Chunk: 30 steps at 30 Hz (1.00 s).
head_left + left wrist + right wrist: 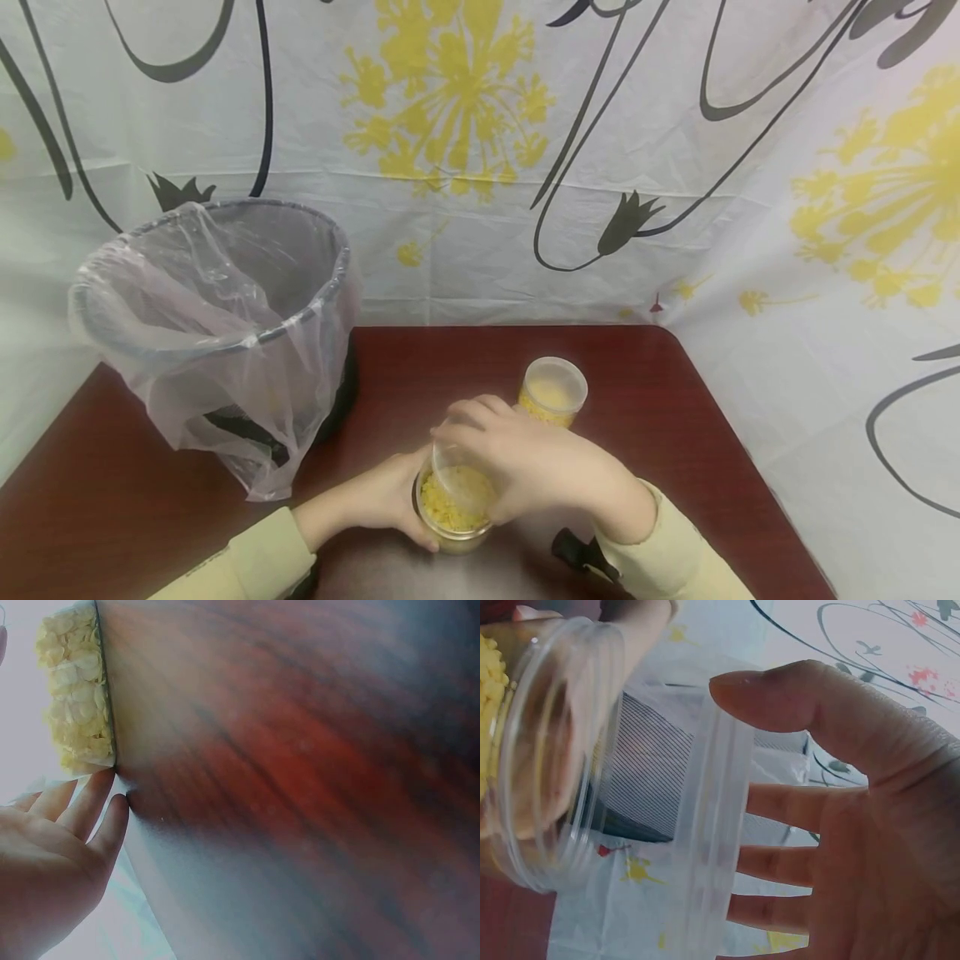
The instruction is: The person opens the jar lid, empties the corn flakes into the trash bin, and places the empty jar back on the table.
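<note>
A clear plastic jar of yellow flaky pieces stands near the front of the table. My left hand grips its left side, the thumb toward me. Over the jar's mouth, my right hand holds a translucent round lid, tilted. The right wrist view shows this lid off the threaded rim, a gap between them, with the thumb and fingers spread along the lid's edge. Behind the right hand is a second jar of yellow pieces, its top pale and round.
A bin lined with a pink translucent bag occupies the back left of the dark red table. A black object shows beside the right sleeve. A patterned white sheet hangs behind and along the right side.
</note>
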Available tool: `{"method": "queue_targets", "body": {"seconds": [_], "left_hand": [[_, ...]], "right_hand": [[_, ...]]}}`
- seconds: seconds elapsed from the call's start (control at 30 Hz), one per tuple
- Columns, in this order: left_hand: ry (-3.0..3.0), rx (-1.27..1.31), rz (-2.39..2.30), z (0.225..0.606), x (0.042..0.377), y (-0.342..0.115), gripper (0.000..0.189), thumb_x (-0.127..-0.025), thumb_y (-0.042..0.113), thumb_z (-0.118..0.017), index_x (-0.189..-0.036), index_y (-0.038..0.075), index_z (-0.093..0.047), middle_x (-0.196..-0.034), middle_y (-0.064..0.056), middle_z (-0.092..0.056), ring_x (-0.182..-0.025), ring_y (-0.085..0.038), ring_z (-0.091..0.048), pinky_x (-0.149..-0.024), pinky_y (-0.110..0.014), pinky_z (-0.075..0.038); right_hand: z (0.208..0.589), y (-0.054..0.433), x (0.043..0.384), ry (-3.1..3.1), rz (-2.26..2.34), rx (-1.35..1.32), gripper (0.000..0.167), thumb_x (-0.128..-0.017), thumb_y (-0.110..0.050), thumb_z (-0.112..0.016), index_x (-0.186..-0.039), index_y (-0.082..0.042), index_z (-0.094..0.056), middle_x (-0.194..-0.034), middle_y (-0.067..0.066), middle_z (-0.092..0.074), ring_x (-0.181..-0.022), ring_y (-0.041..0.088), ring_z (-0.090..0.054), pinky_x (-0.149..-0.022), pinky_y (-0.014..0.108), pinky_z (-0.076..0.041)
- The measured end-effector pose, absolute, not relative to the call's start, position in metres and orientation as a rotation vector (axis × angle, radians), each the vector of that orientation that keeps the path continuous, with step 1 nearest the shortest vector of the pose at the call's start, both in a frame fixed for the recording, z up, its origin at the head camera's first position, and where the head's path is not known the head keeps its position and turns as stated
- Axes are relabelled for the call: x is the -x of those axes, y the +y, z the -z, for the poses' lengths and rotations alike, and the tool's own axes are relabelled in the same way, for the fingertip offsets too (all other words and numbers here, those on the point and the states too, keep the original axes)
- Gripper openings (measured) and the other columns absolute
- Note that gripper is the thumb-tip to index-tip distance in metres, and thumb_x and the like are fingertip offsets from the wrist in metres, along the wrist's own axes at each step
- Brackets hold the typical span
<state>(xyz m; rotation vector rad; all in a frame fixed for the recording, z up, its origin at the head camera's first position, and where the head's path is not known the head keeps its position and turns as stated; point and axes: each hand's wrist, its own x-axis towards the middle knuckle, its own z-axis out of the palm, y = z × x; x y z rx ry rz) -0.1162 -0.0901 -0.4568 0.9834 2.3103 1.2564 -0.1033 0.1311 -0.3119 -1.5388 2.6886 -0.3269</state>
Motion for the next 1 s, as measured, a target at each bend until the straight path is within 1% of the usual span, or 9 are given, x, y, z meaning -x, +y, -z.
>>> {"method": "queue_targets", "body": {"seconds": [0.17, 0.3, 0.5, 0.67, 0.87, 1.0], "left_hand": [[2.296, -0.997, -1.272, 0.457, 0.117, -0.09, 0.108, -0.051, 0.039, -0.093, -0.141, 0.017, -0.037, -0.123, 0.007, -0.059, -0.115, -0.01, -0.052, -0.101, -0.035, -0.039], [2.293, -1.012, -1.291, 0.458, 0.117, -0.091, 0.106, -0.051, 0.039, -0.093, -0.14, 0.017, -0.039, -0.125, 0.007, -0.058, -0.115, -0.012, -0.052, -0.1, -0.036, -0.04], [2.292, -1.019, -1.307, 0.458, 0.116, -0.09, 0.108, -0.05, 0.037, -0.093, -0.141, 0.017, -0.039, -0.127, 0.003, -0.058, -0.117, -0.014, -0.052, -0.101, -0.037, -0.039], [2.278, -1.027, -1.324, 0.458, 0.115, -0.09, 0.107, -0.05, 0.034, -0.094, -0.14, 0.017, -0.04, -0.127, 0.002, -0.058, -0.118, -0.015, -0.052, -0.102, -0.038, -0.038], [2.283, -1.022, -1.32, 0.457, 0.114, -0.09, 0.105, -0.049, 0.033, -0.094, -0.139, 0.016, -0.041, -0.126, 0.003, -0.059, -0.118, -0.015, -0.052, -0.102, -0.038, -0.037], [2.279, -1.022, -1.324, 0.457, 0.114, -0.09, 0.105, -0.05, 0.032, -0.094, -0.139, 0.015, -0.042, -0.127, 0.003, -0.058, -0.119, -0.015, -0.051, -0.103, -0.038, -0.037]], "right_hand": [[0.306, 0.139, 0.106, 2.746, 0.364, 1.511, 0.081, -0.056, -0.026, -0.086, -0.13, -0.016, -0.056, -0.13, -0.002, -0.049, -0.123, 0.019, -0.041, -0.098, 0.035, -0.041], [0.304, 0.148, 0.109, 2.803, 0.404, 1.473, 0.081, -0.059, -0.032, -0.085, -0.133, -0.016, -0.053, -0.132, 0.0, -0.048, -0.123, 0.02, -0.042, -0.099, 0.038, -0.039], [0.301, 0.165, 0.112, 2.895, 0.474, 1.315, 0.086, -0.064, -0.034, -0.081, -0.14, -0.015, -0.047, -0.141, 0.004, -0.042, -0.127, 0.022, -0.038, -0.099, 0.04, -0.039], [0.298, 0.177, 0.114, 2.98, 0.533, 1.189, 0.086, -0.064, -0.035, -0.082, -0.14, -0.017, -0.047, -0.142, 0.005, -0.041, -0.127, 0.023, -0.038, -0.099, 0.043, -0.038], [0.296, 0.188, 0.114, 3.01, 0.57, 1.051, 0.086, -0.065, -0.034, -0.083, -0.141, -0.015, -0.046, -0.143, 0.009, -0.04, -0.129, 0.026, -0.037, -0.099, 0.048, -0.038], [0.299, 0.193, 0.114, 3.041, 0.598, 0.973, 0.084, -0.067, -0.034, -0.082, -0.14, -0.015, -0.046, -0.143, 0.011, -0.039, -0.129, 0.028, -0.036, -0.097, 0.05, -0.04]]}}
